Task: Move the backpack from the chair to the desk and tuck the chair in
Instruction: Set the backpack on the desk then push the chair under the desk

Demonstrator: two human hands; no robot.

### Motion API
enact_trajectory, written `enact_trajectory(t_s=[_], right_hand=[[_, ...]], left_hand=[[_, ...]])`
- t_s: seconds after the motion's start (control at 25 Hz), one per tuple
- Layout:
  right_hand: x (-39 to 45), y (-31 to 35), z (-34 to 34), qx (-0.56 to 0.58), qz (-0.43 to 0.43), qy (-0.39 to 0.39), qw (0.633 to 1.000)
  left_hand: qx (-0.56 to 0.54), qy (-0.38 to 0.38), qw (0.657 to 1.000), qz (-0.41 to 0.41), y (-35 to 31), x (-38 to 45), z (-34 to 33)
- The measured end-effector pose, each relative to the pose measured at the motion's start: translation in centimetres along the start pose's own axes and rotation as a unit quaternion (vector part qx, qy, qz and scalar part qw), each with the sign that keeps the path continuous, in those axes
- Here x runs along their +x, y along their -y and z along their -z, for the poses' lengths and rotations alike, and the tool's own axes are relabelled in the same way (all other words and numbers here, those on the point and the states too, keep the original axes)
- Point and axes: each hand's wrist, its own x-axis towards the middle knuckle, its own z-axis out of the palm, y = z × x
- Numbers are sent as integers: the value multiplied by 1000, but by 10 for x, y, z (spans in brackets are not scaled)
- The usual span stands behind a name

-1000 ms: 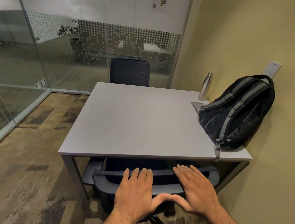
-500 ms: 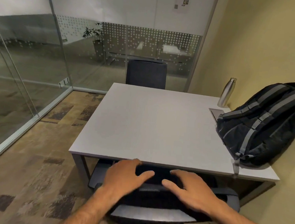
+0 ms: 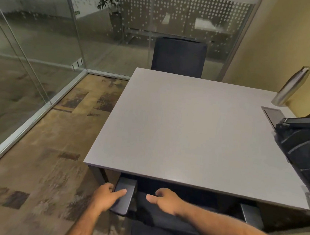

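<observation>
The black backpack (image 3: pixel 304 147) lies on the grey desk (image 3: pixel 195 131) at its right edge, against the yellow wall and partly cut off by the frame. The dark office chair (image 3: pixel 188 222) is pushed under the desk's near edge, with only its back and two armrests showing. My left hand (image 3: pixel 107 197) grips the chair's left armrest (image 3: pixel 125 202), thumb lying across its top. My right hand (image 3: pixel 164 199) sits on the top of the chair back, fingers curled down and thumb pointing left.
A steel bottle (image 3: pixel 290 87) stands at the desk's far right corner beside a cable hatch (image 3: pixel 273 115). A second dark chair (image 3: pixel 179 57) faces the far side. Glass walls (image 3: pixel 35 52) close the left and back. Patterned carpet (image 3: pixel 44 164) lies to the left.
The chair has slid further under the desk. My left hand has shifted from the chair back to the left armrest. My view has moved closer and tilted down, pushing the backpack toward the right frame edge.
</observation>
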Motion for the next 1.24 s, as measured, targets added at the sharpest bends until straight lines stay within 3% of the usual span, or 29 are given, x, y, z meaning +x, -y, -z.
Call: enact_trajectory(t_s=[0.28,0.48,0.76,1.08,1.24], right_hand=[[124,3,-66,231,-40,14,972],[179,7,-88,353,20,0,936],[206,0,-96,395,-14,43,918],[227,-2,-93,389,-59,68,917],[231,-2,-93,385,-55,75,918]], left_hand=[[-135,35,990,36,27,106,-37],[-251,45,966,30,29,142,-54],[-285,75,955,39,33,153,-56],[-257,16,964,61,26,163,-57],[-254,30,964,79,32,173,-59]])
